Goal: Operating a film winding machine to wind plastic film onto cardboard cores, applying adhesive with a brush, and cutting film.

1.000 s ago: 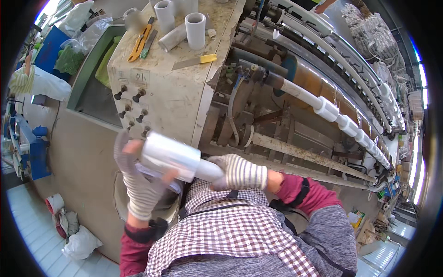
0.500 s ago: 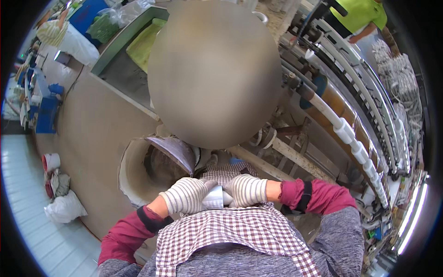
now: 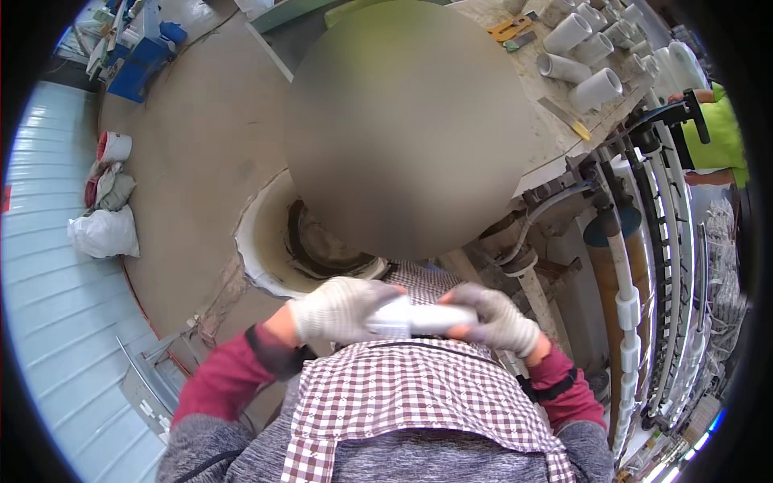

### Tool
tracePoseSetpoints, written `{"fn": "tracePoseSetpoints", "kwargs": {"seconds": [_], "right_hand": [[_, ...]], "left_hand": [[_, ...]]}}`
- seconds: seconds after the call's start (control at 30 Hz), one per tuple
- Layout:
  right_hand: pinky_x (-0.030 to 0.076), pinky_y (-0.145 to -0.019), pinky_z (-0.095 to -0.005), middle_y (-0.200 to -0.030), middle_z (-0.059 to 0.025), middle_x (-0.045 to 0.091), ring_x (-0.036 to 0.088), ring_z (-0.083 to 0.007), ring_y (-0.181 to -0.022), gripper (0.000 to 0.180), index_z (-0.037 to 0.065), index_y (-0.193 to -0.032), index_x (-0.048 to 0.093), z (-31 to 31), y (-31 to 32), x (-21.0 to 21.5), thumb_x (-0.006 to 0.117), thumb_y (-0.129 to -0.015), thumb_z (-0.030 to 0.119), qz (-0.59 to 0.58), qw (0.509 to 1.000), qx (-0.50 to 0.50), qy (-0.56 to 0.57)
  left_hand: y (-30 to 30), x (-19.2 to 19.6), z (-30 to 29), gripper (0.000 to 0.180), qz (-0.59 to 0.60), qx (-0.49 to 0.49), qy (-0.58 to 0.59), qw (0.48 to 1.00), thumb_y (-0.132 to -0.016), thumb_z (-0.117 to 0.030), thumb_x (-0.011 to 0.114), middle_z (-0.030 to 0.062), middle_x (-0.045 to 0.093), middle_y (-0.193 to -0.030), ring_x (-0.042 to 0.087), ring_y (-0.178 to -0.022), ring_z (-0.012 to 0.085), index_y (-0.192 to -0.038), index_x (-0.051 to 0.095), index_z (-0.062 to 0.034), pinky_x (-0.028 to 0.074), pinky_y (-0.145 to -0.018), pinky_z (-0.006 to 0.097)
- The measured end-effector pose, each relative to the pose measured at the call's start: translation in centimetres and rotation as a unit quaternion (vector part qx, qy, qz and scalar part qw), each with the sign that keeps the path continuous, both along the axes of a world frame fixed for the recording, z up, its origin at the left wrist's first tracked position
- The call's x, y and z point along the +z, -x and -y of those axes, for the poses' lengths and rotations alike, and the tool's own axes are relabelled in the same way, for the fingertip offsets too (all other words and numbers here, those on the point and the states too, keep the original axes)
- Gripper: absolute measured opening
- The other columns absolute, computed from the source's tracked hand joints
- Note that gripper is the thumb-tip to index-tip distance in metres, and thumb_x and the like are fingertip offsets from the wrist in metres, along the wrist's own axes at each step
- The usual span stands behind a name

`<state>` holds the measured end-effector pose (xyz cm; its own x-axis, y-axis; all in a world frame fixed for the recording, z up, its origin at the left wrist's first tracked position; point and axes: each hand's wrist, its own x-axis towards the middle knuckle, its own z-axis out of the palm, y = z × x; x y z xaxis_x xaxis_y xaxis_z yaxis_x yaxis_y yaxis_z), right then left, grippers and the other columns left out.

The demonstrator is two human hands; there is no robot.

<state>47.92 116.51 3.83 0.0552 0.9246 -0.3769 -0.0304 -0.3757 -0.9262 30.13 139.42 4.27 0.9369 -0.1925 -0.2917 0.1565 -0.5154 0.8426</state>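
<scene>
In front of my apron [image 3: 403, 382], both gloved hands hold a white tube [image 3: 435, 319] lying crosswise. Around its left end, where a pale bluish-white band or layer shows, my left hand [image 3: 342, 310] is closed. My right hand [image 3: 501, 318] grips the other end, thumb and fingers on either side. Motion smears the tube slightly, so its surface detail is unclear. Just beyond my left hand stands a large round pale bin [image 3: 262, 233] with a dark inner ring at its bottom.
A worktable [image 3: 527, 113] at far right bears several white tubes [image 3: 568, 34], a yellow-handled blade [image 3: 576, 129] and a yellow cutter [image 3: 511, 28]. Rollers and rails [image 3: 628, 314] run along my right. White sacks [image 3: 109, 232] lie by the left wall. A person in bright green [image 3: 717, 137] stands far right.
My view has turned toward the right, bringing the worktable with tubes into sight. My hands have moved apart along the tube, and more of it shows between them.
</scene>
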Motion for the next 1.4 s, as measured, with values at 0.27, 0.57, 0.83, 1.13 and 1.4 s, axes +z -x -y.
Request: {"fn": "tracePoseSetpoints", "kwargs": {"seconds": [0.27, 0.57, 0.83, 1.13, 1.4], "right_hand": [[0.053, -0.079, -0.0319, -0.099, -0.0085, 0.065, 0.064, -0.0167, -0.086, 0.037, 0.003, -0.117, 0.055, 8.7, -8.8, -0.3, 0.064, -0.089, 0.025, -0.081, 0.804, -0.582, -0.095], [0.057, -0.066, -0.0338, -0.089, -0.0072, 0.064, 0.064, -0.0185, -0.074, 0.031, 0.008, -0.100, 0.057, 42.4, -9.7, 8.3, 0.061, -0.089, 0.037, 0.123, 0.394, -0.883, -0.224], [0.054, -0.074, -0.0537, -0.127, -0.0209, 0.040, 0.050, -0.0358, -0.111, 0.085, 0.005, -0.128, 0.030, 66.2, -20.6, 6.9, 0.068, -0.075, 0.059, 0.023, 0.261, -0.915, -0.306], [0.044, -0.087, -0.0616, -0.138, -0.0167, 0.035, 0.044, -0.0365, -0.120, 0.091, 0.015, -0.139, 0.028, 77.5, -32.9, 9.2, 0.053, -0.075, 0.073, -0.030, 0.331, -0.862, -0.382], [0.045, -0.092, -0.0583, -0.128, -0.0116, 0.045, 0.049, -0.0330, -0.115, 0.065, 0.016, -0.133, 0.038, 68.8, -34.7, 8.3, 0.053, -0.086, 0.057, -0.048, 0.298, -0.750, -0.588]], "left_hand": [[8.5, -9.9, -9.1, 0.076, -0.166, 0.386, 0.140, 0.896, -0.067, -0.008, 0.071, 0.0143, 0.060, -0.106, 0.061, -0.088, 0.0216, -0.133, 0.035, 0.0002, 0.051, -0.078, 0.034], [-8.8, 2.7, -5.2, 0.024, -0.058, 0.309, -0.127, 0.941, -0.078, -0.002, 0.070, 0.0109, 0.066, -0.092, 0.060, -0.083, 0.0192, -0.101, 0.066, 0.0037, 0.051, -0.079, 0.032], [-36.3, 16.7, 24.5, 0.066, 0.441, -0.108, -0.157, 0.877, -0.067, -0.026, 0.079, 0.0195, 0.056, -0.116, 0.053, -0.109, 0.0380, -0.123, 0.053, -0.0026, 0.040, -0.094, 0.041], [-54.6, 18.6, 66.3, 0.094, 0.407, -0.369, -0.207, 0.810, -0.066, -0.037, 0.079, 0.0219, 0.043, -0.135, 0.047, -0.122, 0.0357, -0.141, 0.031, -0.0059, 0.040, -0.100, 0.039], [-55.2, 15.9, 67.6, 0.085, 0.400, -0.309, -0.224, 0.833, -0.064, -0.045, 0.081, 0.0257, 0.061, -0.106, 0.060, -0.100, 0.0391, -0.123, 0.046, 0.0044, 0.048, -0.087, 0.040]]}}
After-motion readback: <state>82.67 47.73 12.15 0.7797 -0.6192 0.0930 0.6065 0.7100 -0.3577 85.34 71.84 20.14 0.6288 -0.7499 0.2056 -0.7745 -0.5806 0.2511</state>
